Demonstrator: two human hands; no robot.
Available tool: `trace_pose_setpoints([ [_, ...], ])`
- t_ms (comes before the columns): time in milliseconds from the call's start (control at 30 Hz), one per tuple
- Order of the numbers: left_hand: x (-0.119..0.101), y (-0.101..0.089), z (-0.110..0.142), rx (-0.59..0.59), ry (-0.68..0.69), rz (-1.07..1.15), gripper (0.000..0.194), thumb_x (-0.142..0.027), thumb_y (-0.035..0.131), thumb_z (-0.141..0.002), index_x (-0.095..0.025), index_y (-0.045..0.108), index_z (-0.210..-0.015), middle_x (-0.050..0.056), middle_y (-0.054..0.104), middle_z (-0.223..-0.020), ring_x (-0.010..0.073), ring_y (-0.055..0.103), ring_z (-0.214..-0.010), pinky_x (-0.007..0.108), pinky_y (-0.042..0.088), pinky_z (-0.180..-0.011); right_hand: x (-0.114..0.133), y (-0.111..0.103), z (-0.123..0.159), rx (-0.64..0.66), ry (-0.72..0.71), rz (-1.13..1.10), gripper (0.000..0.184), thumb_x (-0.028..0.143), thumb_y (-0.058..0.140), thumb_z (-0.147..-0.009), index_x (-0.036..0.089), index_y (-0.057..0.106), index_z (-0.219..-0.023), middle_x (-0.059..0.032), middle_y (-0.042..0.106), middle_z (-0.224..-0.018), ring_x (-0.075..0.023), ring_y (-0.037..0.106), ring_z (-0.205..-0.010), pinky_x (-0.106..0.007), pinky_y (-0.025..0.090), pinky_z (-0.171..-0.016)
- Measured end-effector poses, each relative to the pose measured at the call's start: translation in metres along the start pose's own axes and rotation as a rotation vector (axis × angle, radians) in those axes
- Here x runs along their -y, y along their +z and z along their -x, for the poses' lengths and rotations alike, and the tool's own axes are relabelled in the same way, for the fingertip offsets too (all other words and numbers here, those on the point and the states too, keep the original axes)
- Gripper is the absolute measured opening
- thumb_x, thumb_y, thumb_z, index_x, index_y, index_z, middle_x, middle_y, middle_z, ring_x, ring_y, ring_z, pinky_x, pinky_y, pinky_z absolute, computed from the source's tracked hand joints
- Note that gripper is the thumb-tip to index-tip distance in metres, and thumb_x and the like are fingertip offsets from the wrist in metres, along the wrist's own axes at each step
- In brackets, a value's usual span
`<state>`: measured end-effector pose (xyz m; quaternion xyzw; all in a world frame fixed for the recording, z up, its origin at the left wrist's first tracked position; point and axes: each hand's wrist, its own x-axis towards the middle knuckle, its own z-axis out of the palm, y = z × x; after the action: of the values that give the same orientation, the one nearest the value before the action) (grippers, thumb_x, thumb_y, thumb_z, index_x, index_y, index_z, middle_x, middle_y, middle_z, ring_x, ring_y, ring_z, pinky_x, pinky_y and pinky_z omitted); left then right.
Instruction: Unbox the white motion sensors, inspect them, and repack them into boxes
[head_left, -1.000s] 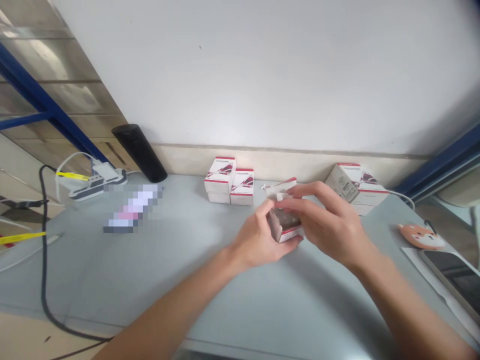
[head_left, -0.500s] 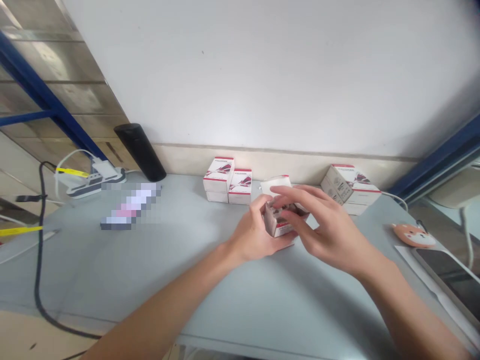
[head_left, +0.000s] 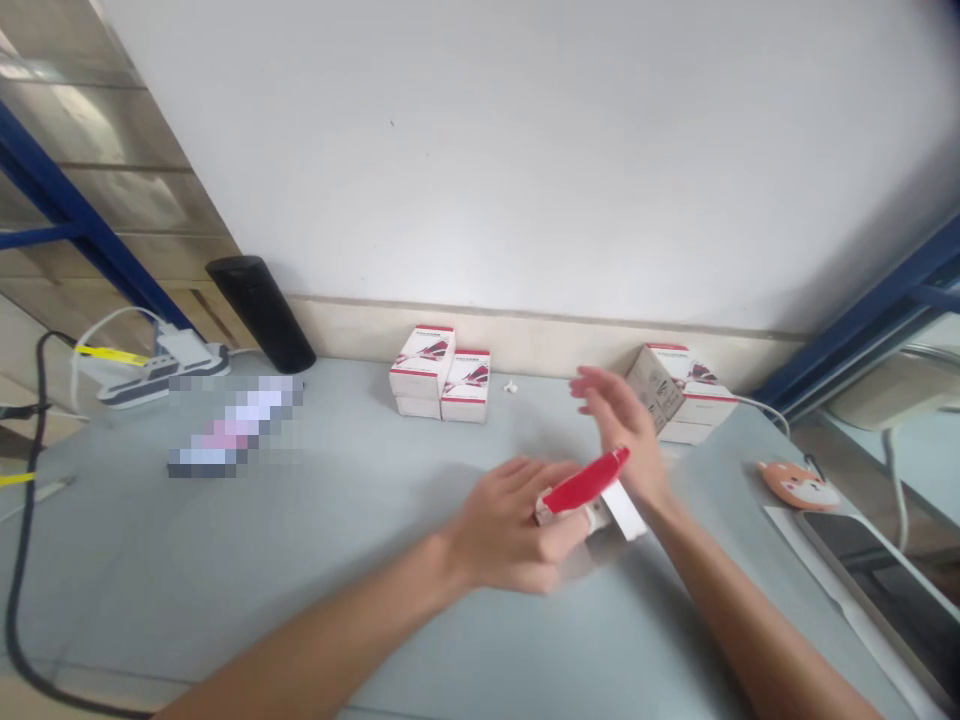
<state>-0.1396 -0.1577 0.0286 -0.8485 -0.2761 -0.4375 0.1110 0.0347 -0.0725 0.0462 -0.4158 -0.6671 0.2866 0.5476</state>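
My left hand (head_left: 517, 525) grips a small cardboard box, its fingers wrapped around the side. A bright red flap (head_left: 585, 482) of that box points up and right, and a white panel (head_left: 626, 512) juts out on the right. Most of the box is hidden by the hand, and motion blurs its lower part. Just beyond the box, my right hand (head_left: 622, 430) is raised with its fingers stretched out and nothing in them. Whether its palm touches the box I cannot tell.
White-and-red boxes (head_left: 465, 385) stand by the wall, with more boxes (head_left: 701, 390) at right. A small white piece (head_left: 510, 387) lies between them. Left are a black cylinder (head_left: 262, 315), power strip (head_left: 165, 375) and blurred-out item (head_left: 236, 425); right, a fox-faced pouch (head_left: 799, 485) and dark-screened device (head_left: 877, 570).
The box has been turned over and lowered toward me, its red flap now showing. My right hand has left the box's opening and spread its fingers. The small white piece is now in plain sight.
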Motion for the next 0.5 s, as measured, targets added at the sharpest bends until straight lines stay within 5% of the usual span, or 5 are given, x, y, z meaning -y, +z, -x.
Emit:
trace_pose_setpoints([
  [167, -0.007, 0.000, -0.005, -0.053, 0.021, 0.061, 0.045, -0.024, 0.067, -0.074, -0.026, 0.055, -0.118, 0.010, 0.074, -0.110, 0.0249, 0.073, -0.086, 0.037, 0.058, -0.071, -0.043, 0.023, 0.002, 0.311, -0.173, 0.328, 0.049, 0.040, 0.051, -0.106, 0.028, 0.053, -0.154, -0.0117, 0.052, -0.161, -0.0324, 0.051, -0.148, -0.057, 0.042, -0.122],
  [333, -0.004, -0.002, -0.015, -0.169, -0.107, 0.095, 0.052, -0.029, 0.072, -0.081, -0.026, 0.046, -0.125, 0.001, 0.072, -0.086, 0.0190, 0.067, -0.065, 0.030, 0.053, -0.058, -0.048, 0.034, 0.004, 0.373, -0.442, 0.499, 0.057, 0.033, 0.059, -0.104, 0.025, 0.044, -0.159, -0.0127, 0.054, -0.160, -0.0388, 0.048, -0.150, -0.055, 0.044, -0.122],
  [500, -0.006, -0.001, -0.015, -0.141, -0.180, 0.155, 0.048, -0.029, 0.071, -0.083, -0.027, 0.048, -0.125, -0.002, 0.071, -0.079, 0.0171, 0.064, -0.059, 0.028, 0.050, -0.053, -0.058, 0.042, 0.004, 0.410, -0.440, 0.571, 0.070, 0.032, 0.059, -0.102, 0.034, 0.028, -0.165, -0.0093, 0.053, -0.161, -0.0400, 0.044, -0.153, -0.060, 0.036, -0.126],
])
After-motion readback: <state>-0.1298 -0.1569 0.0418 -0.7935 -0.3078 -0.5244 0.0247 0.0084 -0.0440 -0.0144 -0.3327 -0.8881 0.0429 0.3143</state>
